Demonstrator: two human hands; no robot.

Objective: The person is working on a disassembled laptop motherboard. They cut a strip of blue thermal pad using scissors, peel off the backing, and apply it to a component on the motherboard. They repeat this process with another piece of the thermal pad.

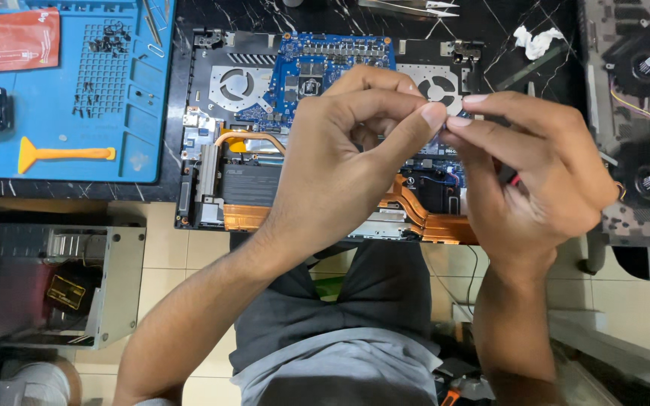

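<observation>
Copper heat pipes (415,214) run along the near edge of the opened laptop (265,150) on the black marble worktop (536,83). Above it my left hand (340,173) and right hand (528,173) meet fingertip to fingertip, pinching something too small to identify.

On the dark tabletop (551,83) to my left I note a blue work mat (144,90) carrying an orange pry tool (65,155), loose black screws (110,37) and a red packet (10,39), a crumpled white tissue (536,41) far right, two detached black fans (645,120), and a grey metal case (62,286) on the floor.
</observation>
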